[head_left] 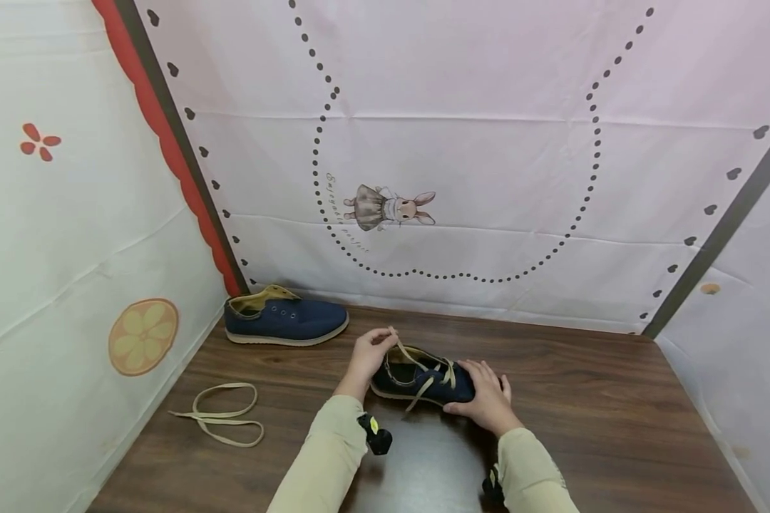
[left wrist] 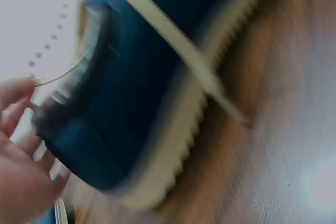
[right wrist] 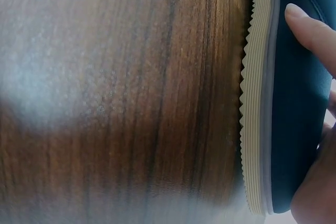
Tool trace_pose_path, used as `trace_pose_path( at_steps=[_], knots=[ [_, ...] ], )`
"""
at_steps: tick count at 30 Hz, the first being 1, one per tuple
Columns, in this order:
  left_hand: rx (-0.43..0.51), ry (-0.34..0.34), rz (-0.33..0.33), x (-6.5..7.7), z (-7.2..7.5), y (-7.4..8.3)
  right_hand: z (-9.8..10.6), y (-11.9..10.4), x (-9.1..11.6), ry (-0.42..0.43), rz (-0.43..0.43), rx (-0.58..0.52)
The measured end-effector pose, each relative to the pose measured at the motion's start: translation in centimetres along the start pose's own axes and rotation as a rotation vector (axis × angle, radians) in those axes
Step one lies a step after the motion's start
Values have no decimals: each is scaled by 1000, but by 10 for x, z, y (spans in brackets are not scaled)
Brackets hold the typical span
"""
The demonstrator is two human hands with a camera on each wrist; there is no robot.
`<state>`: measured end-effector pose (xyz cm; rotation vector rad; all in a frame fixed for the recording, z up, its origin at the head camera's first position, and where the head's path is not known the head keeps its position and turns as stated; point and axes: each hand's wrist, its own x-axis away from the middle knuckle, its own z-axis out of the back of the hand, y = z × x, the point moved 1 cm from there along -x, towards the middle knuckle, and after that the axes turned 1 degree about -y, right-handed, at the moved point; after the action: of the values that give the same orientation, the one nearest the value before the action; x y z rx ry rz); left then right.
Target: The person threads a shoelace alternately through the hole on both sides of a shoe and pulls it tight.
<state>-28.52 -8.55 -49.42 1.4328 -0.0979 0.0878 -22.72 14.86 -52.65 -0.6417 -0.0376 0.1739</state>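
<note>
A dark blue lace-up shoe (head_left: 463, 388) with a pale, ridged sole stands on the wooden surface, toe to the right. Between thumb and fingers, my left hand (head_left: 366, 358) pinches the end of its beige shoelace (head_left: 406, 350) above the shoe's opening. The lace's other end hangs over the near side and crosses the shoe's side (left wrist: 136, 82) in the blurred left wrist view. My right hand (head_left: 488, 397) holds the toe, its thumb (right wrist: 310, 32) along the near side of the upper in the right wrist view. Some of its fingers are hidden behind the toe.
A second blue shoe (head_left: 301, 320), with no lace in its visible eyelets, stands at the back left. A loose beige shoelace (head_left: 221, 415) lies looped at the left on the wooden tabletop (head_left: 584, 399). Printed cloth walls (head_left: 488, 178) enclose the back and both sides.
</note>
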Motion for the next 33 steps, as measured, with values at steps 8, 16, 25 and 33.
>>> trace_pose_path(
  at_steps=[8, 16, 25, 33],
  knots=[
    [576, -22, -177, 1, 6, 45, 1, -1, -1, 14, 1, 6],
    [403, 9, -251, 9, 4, 60, -1, 0, -2, 8, -1, 9],
    [-494, -249, -220, 17, -16, 18, -1, -4, -2, 0, 1, 22],
    [-550, -265, -200, 17, -18, 15, 0, -3, 0, -6, -14, 29]
  ],
)
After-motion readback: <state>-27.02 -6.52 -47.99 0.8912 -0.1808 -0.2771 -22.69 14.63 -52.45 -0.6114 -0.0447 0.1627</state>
